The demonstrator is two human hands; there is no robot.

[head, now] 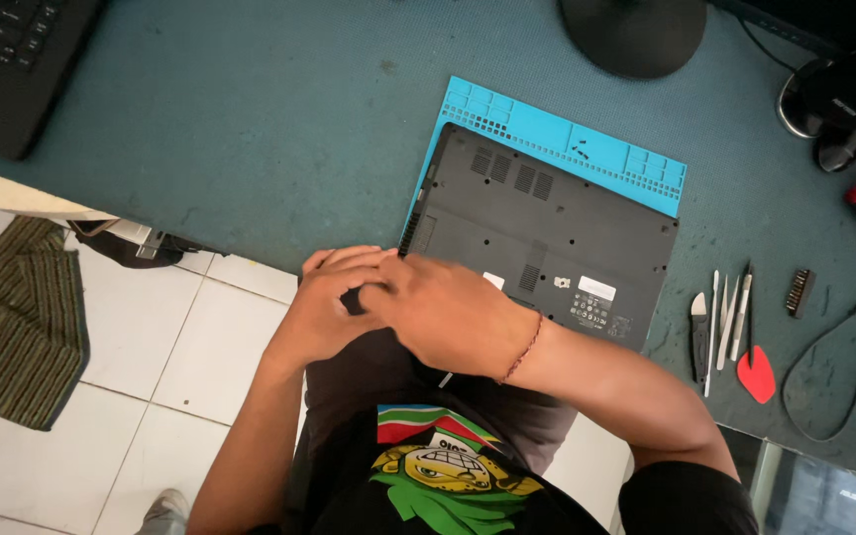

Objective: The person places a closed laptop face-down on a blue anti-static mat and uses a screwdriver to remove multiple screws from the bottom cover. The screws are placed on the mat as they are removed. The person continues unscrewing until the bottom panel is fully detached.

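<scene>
Screws (pixel 579 149) were seen in blue mat (pixel 557 134) tray — laptop (pixel 547 233) upturned; left hand (pixel 324 307) and right hand (pixel 443 312) were clasped on its corner — pry tools (pixel 730 322) nearby.

White rectangular labels (pixel 596 288) on the black laptop's underside (pixel 547 223)

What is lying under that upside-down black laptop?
A blue work mat lies under the laptop, showing past its far edge and holding tiny screws. The rest of the mat is covered.
</scene>
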